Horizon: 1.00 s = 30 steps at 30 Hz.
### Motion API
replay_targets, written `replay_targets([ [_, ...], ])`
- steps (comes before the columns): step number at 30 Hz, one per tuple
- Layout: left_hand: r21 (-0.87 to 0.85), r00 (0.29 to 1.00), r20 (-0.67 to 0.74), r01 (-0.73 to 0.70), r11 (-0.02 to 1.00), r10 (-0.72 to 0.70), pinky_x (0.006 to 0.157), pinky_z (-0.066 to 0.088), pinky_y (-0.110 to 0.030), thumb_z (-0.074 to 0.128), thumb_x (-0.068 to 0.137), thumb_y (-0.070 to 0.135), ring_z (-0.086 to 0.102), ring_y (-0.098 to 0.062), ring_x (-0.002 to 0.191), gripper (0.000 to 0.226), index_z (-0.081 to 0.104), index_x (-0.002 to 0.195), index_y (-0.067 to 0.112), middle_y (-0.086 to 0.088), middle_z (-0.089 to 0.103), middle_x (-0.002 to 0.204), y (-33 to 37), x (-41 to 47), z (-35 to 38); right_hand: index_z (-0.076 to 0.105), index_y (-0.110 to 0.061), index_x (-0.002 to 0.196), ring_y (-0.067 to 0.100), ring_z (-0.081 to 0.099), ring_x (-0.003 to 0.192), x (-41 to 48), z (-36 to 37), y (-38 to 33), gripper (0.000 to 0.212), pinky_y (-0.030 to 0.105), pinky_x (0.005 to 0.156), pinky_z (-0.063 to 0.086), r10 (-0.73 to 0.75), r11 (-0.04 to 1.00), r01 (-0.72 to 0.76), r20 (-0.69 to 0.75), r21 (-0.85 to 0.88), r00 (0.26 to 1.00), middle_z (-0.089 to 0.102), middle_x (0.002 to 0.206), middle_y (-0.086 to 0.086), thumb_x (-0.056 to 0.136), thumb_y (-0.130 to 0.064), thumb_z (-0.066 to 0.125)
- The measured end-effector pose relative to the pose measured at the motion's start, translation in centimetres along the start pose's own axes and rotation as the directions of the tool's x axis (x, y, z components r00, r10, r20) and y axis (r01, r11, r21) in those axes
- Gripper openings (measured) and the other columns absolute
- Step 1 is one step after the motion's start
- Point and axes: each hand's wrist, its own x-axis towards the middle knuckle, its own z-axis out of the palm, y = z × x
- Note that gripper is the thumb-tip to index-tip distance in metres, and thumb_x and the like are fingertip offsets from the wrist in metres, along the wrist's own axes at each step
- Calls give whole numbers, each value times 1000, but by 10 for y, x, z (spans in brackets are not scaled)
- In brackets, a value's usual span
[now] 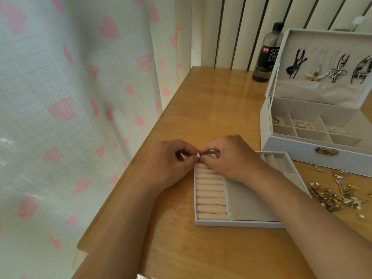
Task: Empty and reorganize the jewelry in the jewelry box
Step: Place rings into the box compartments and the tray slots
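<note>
A white jewelry box (291, 147) stands open at the right, hair clips (340, 67) hanging in its lid and a few gold pieces in its compartments. Its removed tray (237, 223) lies in front of me, with pink ring rolls (210, 195) on the left and a perforated earring panel (249, 202) beside them. Over the tray's far left corner, my left hand (171, 162) and my right hand (231, 158) meet and pinch a small silvery piece (198, 154) between their fingertips. A heap of gold and silver jewelry (340, 194) lies on the table right of the tray.
A dark bottle (268, 53) stands at the back beside the box lid. A heart-patterned curtain (80, 97) hangs along the wooden table's left edge (141, 146). Vertical slats (251, 27) back the table.
</note>
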Motion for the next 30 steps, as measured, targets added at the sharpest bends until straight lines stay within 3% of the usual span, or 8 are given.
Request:
replay_targets([
  [7,-11,999,-24,-31,999,31,69,56,-27,76,83,15,66,-10,77,12,80,89,24,14,74,86,-1,0,2,74,-29,87,3,43,58,4,1,0,8,36,65,48,57,998,-57,13,18,998,44,56,-17,84,-35,71],
  [12,-17,999,-13,-51,999,51,69,55,-24,76,84,13,67,-9,79,12,80,90,23,14,74,87,0,0,3,73,-28,85,4,42,54,4,-1,4,6,35,65,49,63,995,-64,20,71,998,44,50,-16,84,-34,75],
  [19,65,996,16,-87,994,87,74,53,-20,74,85,18,66,-3,86,10,79,90,24,19,73,91,1,1,4,68,-28,78,3,45,46,-4,-16,23,13,28,58,43,160,980,-149,-72,135,985,47,44,-16,87,-18,68],
  [27,110,987,25,-157,981,156,72,53,-22,73,84,14,63,-5,89,9,79,88,19,15,71,95,2,2,8,77,-24,85,1,50,56,-7,-16,19,6,19,57,37,156,987,-155,-6,39,988,50,57,-16,87,-27,72],
  [30,89,991,2,-136,987,136,69,52,-23,74,82,11,63,-7,85,9,79,84,18,13,68,96,2,2,10,77,-25,85,1,49,51,-7,-15,20,5,19,55,38,181,981,-180,4,67,984,51,52,-14,87,-28,73],
])
